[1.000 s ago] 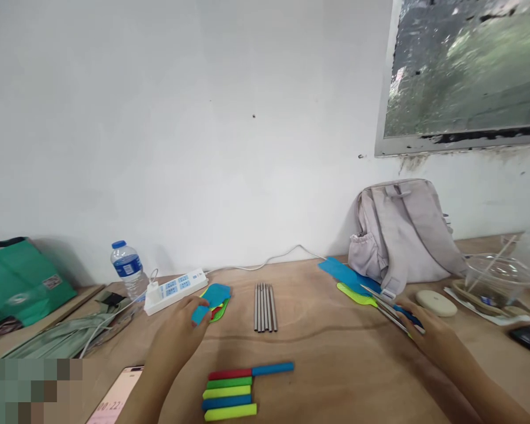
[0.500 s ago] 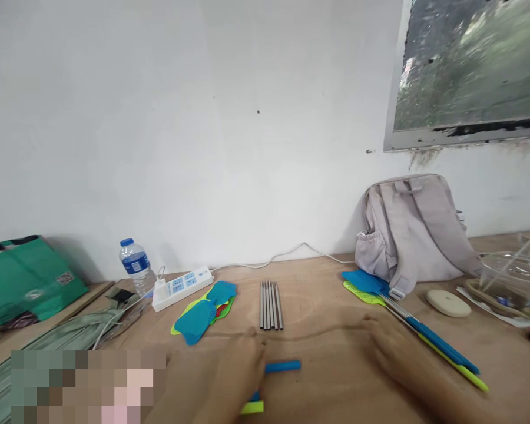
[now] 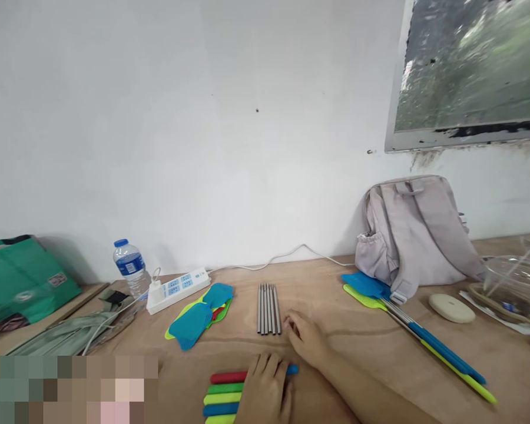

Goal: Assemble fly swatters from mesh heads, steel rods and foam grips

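My left hand [image 3: 265,386] rests palm down over a group of coloured handles, fingers spread across them. A red handle [image 3: 228,377], a green handle [image 3: 225,388] and other yellow and blue ones stick out to its left. The end of a blue handle [image 3: 292,370] shows to the right of its fingertips. My right hand [image 3: 308,338] is at the right side of a row of thin grey metal rods [image 3: 269,309], fingers bent and parted, with nothing visible in them. Whether its fingertips touch the nearest rod, I cannot tell.
Fly-swatter heads [image 3: 198,318] lie at the left near a white power strip [image 3: 179,291] and a water bottle [image 3: 131,268]. Assembled fly swatters [image 3: 441,347] lie at the right, before a backpack [image 3: 417,235]. A beige round case [image 3: 451,308] and a clear bowl [image 3: 516,277] are farther right.
My right hand has moved left to the metal rods. My left hand has shifted slightly right and down, and more of the coloured handles now show beside it.
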`<state>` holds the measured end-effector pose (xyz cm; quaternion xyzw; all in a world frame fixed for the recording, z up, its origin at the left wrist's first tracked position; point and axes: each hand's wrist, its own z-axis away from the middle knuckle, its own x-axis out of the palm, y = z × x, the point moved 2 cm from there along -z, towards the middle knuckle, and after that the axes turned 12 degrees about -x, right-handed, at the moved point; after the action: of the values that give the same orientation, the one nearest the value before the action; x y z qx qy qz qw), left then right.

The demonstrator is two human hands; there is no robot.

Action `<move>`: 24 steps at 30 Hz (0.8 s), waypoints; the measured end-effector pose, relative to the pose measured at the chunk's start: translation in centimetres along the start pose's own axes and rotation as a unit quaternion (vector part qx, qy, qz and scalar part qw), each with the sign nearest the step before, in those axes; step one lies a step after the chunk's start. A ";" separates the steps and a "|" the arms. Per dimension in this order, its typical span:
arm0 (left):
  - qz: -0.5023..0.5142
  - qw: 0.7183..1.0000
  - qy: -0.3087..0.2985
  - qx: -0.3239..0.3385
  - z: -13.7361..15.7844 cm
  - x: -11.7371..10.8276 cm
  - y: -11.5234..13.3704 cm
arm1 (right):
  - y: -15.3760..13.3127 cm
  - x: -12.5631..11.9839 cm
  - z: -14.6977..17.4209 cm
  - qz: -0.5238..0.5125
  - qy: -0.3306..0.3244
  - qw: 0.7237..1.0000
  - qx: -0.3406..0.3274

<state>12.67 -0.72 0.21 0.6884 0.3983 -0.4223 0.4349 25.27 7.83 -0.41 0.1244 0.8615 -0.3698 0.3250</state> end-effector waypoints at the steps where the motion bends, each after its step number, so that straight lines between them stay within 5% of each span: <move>1: 0.000 1.000 0.005 0.001 -0.1 0.0 0.0 | 0.1 0.3 -0.5 0.003 -0.007 1.000 0.000; 8: -0.009 1.000 0.012 -0.023 -0.2 0.6 -0.2 | 0.3 0.8 -1.7 0.042 -0.082 0.996 -0.023; 15: -0.033 0.999 0.036 -0.001 0.2 0.6 0.6 | 0.6 0.3 -1.1 0.121 -0.078 0.989 0.039; 19: -0.017 0.999 0.050 0.012 0.2 -0.2 1.1 | 2.7 0.2 -0.7 -0.076 0.037 0.990 0.117; 24: 0.064 0.995 0.072 0.001 0.2 -1.7 1.3 | 5.1 -0.2 -0.8 -0.268 0.185 0.927 0.184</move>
<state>13.22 -1.66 2.09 0.7416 0.3833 -0.3432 0.4306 27.40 11.91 -2.70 0.0124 0.8244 -0.5655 0.0199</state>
